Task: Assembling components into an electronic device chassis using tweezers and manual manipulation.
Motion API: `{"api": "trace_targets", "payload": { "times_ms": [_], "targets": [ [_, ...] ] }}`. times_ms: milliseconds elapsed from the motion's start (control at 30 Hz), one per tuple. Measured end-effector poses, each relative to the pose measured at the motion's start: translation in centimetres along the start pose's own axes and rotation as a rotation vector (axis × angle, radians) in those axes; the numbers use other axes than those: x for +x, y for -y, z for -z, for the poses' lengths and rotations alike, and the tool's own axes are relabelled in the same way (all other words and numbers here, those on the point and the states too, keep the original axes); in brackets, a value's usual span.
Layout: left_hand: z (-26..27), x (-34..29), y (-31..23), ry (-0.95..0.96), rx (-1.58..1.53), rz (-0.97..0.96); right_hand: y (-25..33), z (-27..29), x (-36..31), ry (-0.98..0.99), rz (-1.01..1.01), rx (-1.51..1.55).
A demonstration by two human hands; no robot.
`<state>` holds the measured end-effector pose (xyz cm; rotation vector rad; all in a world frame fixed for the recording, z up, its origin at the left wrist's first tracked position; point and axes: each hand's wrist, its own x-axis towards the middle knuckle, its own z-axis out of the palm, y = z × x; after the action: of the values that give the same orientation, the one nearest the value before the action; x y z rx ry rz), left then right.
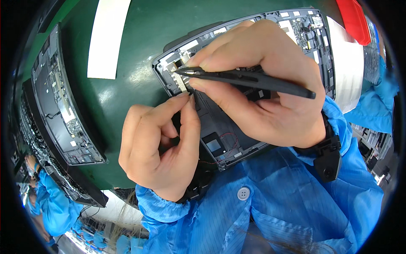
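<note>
An opened dark device housing with electronic parts inside lies in front of me, partly covered by my hands. My right hand is closed around black tweezers, held sideways with the tips pointing left. Those tips touch or hover just over a narrow pale strip near the housing's left corner; contact is hard to tell. At the strip's lower end, thumb and forefinger of my left hand are pinched together on it. Thin red wires run along the housing's near side.
To the left, a second opened device housing leans on a black tray. A white paper strip lies on the green mat. At right are a white sheet and a red object. Blue-sleeved people are nearby.
</note>
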<state>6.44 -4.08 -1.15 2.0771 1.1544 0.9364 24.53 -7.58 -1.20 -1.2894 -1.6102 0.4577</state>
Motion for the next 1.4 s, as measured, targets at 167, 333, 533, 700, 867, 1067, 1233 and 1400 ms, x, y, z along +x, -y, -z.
{"api": "trace_targets", "payload": {
  "times_ms": [167,333,533,700,867,1067,1233,1400],
  "targets": [
    [0.14,0.23,-0.08,0.024,-0.003,0.01,-0.2,0.12,0.19,-0.005,0.048,-0.032],
    [0.25,0.0,-0.1,0.038,0.003,0.022,-0.19,0.17,0.21,0.004,0.051,-0.031],
    [0.1,0.04,-0.26,0.035,0.01,0.022,-0.02,0.33,0.13,0.001,-0.008,-0.022],
    [0.32,-0.12,-0.33,0.053,-0.005,0.066,-0.05,0.18,0.03,0.012,0.001,-0.03],
    [0.08,-0.11,0.02,0.05,-0.037,0.048,-0.16,0.17,0.08,-0.002,-0.002,-0.03],
    [0.24,-0.06,-0.16,0.063,-0.06,0.066,-0.03,0.26,0.05,0.007,-0.01,-0.032],
    [0.3,-0.17,0.06,0.072,-0.074,0.081,-0.11,0.0,0.07,0.005,0.0,-0.027],
    [0.23,0.08,0.02,0.085,-0.098,0.069,0.06,0.13,0.11,-0.012,-0.036,-0.011]
  ]
}}
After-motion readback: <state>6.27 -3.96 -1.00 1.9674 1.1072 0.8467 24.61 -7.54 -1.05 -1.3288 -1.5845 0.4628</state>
